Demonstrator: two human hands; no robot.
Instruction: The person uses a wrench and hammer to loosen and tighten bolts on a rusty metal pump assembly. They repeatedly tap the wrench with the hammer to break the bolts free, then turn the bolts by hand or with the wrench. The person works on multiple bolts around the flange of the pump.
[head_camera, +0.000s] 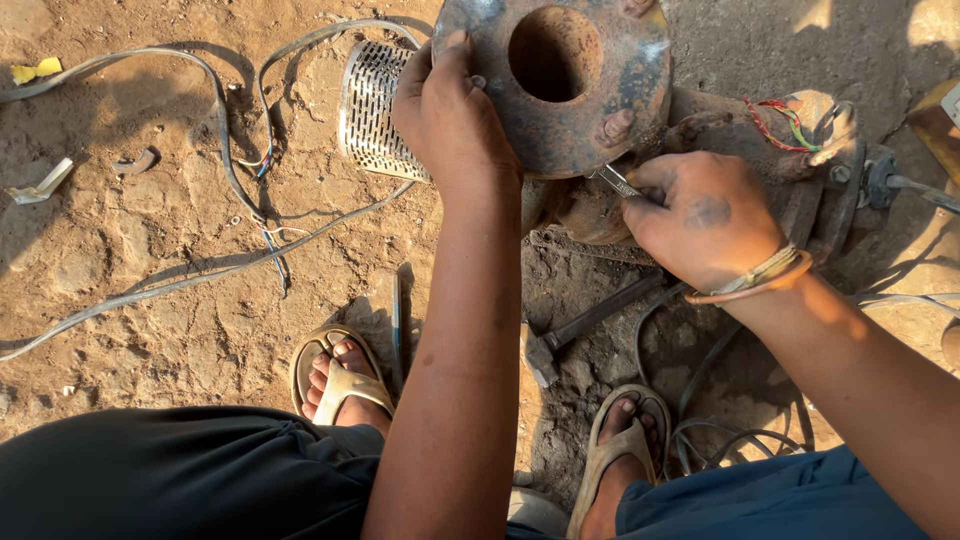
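- Gripping the rusty round flange (570, 95) at its nine o'clock edge, your left hand (450, 115) has its fingers curled over the rim and closed on the metal; the flange sits at the top centre of the view, tilted toward you, with a large bore at its middle and bolt heads around its face.
- Your right hand (705, 215) sits at the flange's five o'clock, fingers pinched shut on a slim metal tool (617, 182) whose tip meets the lower rim; I cannot tell what kind of tool it is.
- Judging by its thick cast body and rust, the flange and the machine body (800, 190) behind it will handle as heavy and rigid; expect no flex; the rust looks rough rather than slippery, so the rim gives a fair grip, though its edges may be sharp.
- Best hold, in my judgement, is the outer rim, where your left hand is, or through the bore; keep off the loose red and green wires (780, 120) at two o'clock, which look fragile.
- A perforated metal cover (370, 110) lies just beside the flange at nine o'clock; it looks thin and light, likely to dent.
- A hammer (585, 325) lies on the dirt at six o'clock, between your sandalled feet (340, 380); grey cables (200, 170) trail off toward nine o'clock.
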